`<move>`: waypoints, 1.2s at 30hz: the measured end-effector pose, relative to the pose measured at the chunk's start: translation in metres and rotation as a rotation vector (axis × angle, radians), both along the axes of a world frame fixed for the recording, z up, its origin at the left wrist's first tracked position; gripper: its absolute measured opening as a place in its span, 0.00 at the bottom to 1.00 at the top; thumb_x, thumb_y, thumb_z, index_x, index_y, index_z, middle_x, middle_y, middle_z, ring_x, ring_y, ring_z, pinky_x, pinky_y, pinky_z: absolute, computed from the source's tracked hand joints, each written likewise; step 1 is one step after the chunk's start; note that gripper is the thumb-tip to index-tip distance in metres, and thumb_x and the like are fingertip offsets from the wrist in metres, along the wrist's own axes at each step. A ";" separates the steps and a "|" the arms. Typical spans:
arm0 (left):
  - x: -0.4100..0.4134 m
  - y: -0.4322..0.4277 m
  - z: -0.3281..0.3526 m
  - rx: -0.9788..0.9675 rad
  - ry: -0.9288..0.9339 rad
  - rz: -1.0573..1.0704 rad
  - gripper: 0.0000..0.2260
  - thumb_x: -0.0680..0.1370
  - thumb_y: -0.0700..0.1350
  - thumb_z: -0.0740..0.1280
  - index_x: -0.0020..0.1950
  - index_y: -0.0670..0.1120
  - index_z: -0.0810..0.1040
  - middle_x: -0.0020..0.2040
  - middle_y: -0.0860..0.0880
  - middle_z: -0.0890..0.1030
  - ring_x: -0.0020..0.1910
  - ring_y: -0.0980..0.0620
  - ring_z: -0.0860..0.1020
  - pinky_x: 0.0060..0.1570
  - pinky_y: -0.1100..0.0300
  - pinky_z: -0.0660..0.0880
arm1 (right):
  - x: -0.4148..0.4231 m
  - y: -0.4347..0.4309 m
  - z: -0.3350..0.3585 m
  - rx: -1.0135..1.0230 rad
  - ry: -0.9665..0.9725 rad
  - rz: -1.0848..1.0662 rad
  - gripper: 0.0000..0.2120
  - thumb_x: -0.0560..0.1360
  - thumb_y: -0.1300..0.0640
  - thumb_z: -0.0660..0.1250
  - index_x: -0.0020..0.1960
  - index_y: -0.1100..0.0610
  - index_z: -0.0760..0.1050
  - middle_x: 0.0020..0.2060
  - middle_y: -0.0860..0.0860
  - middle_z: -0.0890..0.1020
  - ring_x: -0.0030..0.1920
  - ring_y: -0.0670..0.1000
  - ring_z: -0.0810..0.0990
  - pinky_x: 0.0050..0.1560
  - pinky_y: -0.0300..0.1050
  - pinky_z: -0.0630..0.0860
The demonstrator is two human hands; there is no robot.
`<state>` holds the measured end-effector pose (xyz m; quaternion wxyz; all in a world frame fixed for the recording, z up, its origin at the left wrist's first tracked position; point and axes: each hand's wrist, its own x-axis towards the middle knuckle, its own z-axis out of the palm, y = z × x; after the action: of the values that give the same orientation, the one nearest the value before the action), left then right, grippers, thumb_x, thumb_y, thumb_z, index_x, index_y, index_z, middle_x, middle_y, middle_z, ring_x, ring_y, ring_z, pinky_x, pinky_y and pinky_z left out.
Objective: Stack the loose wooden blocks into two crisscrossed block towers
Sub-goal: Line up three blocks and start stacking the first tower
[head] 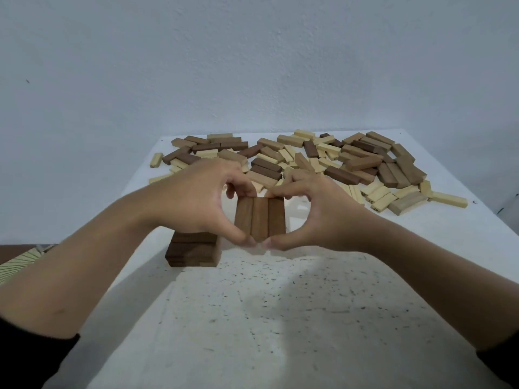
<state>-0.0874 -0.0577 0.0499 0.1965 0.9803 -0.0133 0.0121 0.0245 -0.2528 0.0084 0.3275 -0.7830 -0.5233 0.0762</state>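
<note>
While the left hand and right hand are pinching the three-block row endwise, the low tower is sitting just left of that grip.

left grip and right grip together, fingers curled (thumbs nearly touching)

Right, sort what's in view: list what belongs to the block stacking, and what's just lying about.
Job: three dark blocks pinched between left grip and right grip; short tower; loose blocks; table.
Lying about: pale ribbed thing off the table's left edge; wall.
</note>
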 end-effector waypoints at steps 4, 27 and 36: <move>-0.016 0.021 0.014 0.005 0.019 0.026 0.26 0.56 0.66 0.82 0.49 0.58 0.82 0.47 0.59 0.77 0.50 0.59 0.74 0.47 0.59 0.72 | -0.012 0.021 0.015 -0.001 0.026 -0.001 0.26 0.59 0.38 0.82 0.55 0.45 0.84 0.47 0.42 0.75 0.51 0.41 0.71 0.54 0.38 0.68; -0.048 0.084 -0.020 -0.022 0.126 0.079 0.27 0.59 0.62 0.84 0.54 0.61 0.80 0.51 0.59 0.77 0.54 0.60 0.74 0.53 0.57 0.75 | -0.051 0.083 0.003 -0.223 -0.035 -0.015 0.30 0.62 0.37 0.81 0.59 0.48 0.82 0.51 0.44 0.76 0.53 0.44 0.70 0.55 0.44 0.70; -0.049 0.087 -0.026 -0.047 0.136 0.061 0.31 0.56 0.70 0.77 0.56 0.61 0.79 0.51 0.60 0.77 0.54 0.61 0.74 0.55 0.54 0.75 | -0.050 0.081 -0.006 -0.191 -0.016 -0.028 0.34 0.60 0.35 0.80 0.63 0.45 0.80 0.52 0.42 0.78 0.54 0.44 0.73 0.60 0.50 0.72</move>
<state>-0.1364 0.0292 0.0235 0.2195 0.9739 0.0305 -0.0482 -0.0260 -0.1714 0.0022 0.2481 -0.8184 -0.5054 0.1149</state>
